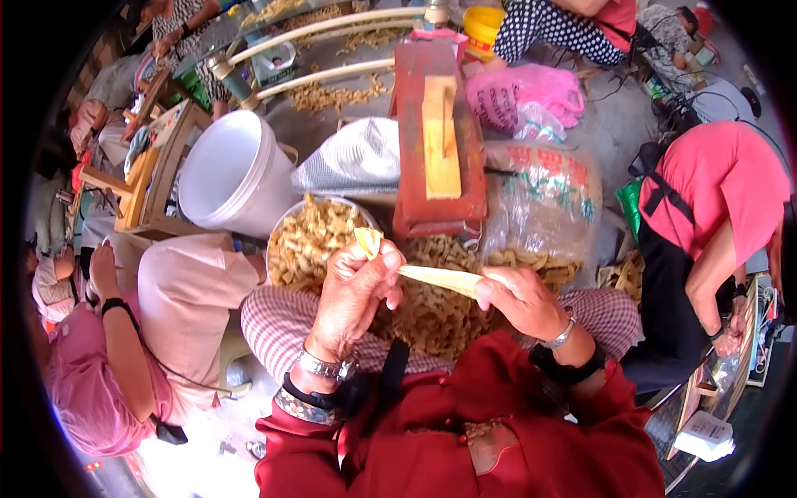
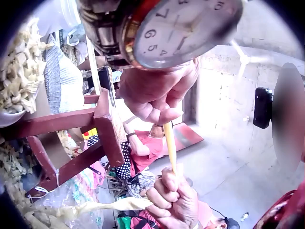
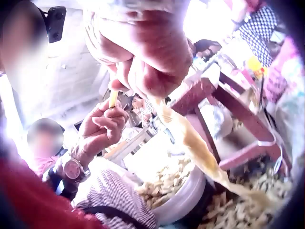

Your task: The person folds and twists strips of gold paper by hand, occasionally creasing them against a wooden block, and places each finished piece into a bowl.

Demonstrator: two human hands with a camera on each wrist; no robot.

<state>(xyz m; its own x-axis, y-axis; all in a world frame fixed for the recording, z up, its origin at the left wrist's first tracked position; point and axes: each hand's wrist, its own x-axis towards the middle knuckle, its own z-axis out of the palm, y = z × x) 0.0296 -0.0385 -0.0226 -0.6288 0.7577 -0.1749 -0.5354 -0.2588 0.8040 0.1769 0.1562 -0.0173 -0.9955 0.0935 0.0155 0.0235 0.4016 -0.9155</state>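
Note:
A long, soft, pale yellow strip (image 1: 440, 280) stretches between both hands above the lap. My left hand (image 1: 353, 290) pinches it near one end, and a folded bit of the strip (image 1: 368, 241) sticks up past the fingers. At the other side, my right hand (image 1: 523, 303) grips the strip between thumb and curled fingers. In the right wrist view, a loose tail of the strip (image 3: 198, 148) hangs down from the right hand (image 3: 143, 57). Below the hands lies a heap of small yellowish twisted pieces (image 1: 432, 319).
A white bowl (image 3: 190, 193) of similar pieces stands beside the left knee. Ahead is a red wooden bench (image 1: 413, 124) bearing a yellow wooden block (image 1: 442, 166). A white bucket (image 1: 241, 174) stands left, a clear plastic bag (image 1: 540, 199) right. People sit close on both sides.

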